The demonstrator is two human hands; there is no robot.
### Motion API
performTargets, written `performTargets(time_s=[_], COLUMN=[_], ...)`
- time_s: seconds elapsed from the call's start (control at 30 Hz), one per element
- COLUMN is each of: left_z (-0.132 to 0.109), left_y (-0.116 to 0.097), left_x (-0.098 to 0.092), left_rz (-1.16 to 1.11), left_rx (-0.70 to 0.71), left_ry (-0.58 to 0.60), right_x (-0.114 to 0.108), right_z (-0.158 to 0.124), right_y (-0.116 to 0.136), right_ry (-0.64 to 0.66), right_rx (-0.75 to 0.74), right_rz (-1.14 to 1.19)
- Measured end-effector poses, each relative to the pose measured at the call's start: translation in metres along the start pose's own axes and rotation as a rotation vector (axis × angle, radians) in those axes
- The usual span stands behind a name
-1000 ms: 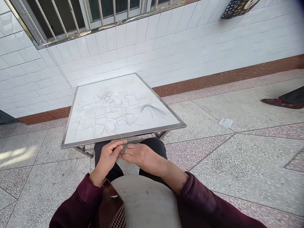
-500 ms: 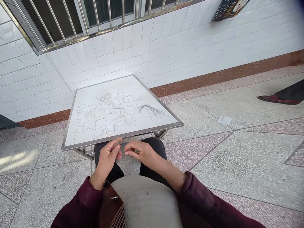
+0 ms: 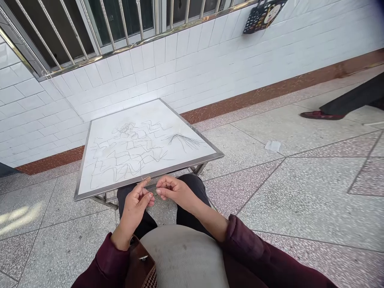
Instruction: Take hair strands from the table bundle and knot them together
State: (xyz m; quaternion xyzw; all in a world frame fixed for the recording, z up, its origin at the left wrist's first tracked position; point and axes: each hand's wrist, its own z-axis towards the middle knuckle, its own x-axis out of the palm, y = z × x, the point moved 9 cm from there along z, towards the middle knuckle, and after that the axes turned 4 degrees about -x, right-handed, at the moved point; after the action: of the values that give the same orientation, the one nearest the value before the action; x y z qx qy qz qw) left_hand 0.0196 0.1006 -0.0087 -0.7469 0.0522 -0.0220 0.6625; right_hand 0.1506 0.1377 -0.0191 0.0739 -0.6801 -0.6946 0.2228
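Head camera — left hand [image 3: 137, 204] is pinching a fine dark strand [image 3: 141, 170] over the near edge of the white metal-framed table [image 3: 141, 114], right hand [image 3: 175, 192] curling just beside it — gripping anything? Can't tell!

On the bench [image 3: 141, 114] lie zigzag threads [image 3: 129, 154], with a tuft [image 3: 183, 141] toward its right side; a wall [image 3: 180, 72] stands behind the bench.

Tiled walkway [image 3: 300, 192] of a building (barred window [image 3: 90, 32], white wall tiles [image 3: 192, 68])
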Motion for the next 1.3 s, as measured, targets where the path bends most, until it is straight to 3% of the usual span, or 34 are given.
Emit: performTargets(time_s=[0.57, 0.83, 1.13, 1.3], left_z=[0.01, 0.01, 0.006, 0.003], left_y=[0.008, 0.01, 0.01, 0.014], left_x=[0.0, 0.002, -0.013, -0.017], left_rz=[-0.05, -0.107, -0.13, -0.126], left_rx=[0.005, -0.016, 0.017, 0.006], left_ry=[0.01, -0.002, -0.138, -0.228], right_x=[-0.003, -0.016, -0.051, -0.039], right_z=[0.005, 0.003, -0.008, -0.022], right_y=[0.003, 0.009, 0.033, 0.046], right_ry=[0.011, -0.11, -0.373, -0.344], right_rx=[-0.017, -0.049, -0.216, -0.376], right_rz=[-0.031, -0.099, -0.185, -0.396])
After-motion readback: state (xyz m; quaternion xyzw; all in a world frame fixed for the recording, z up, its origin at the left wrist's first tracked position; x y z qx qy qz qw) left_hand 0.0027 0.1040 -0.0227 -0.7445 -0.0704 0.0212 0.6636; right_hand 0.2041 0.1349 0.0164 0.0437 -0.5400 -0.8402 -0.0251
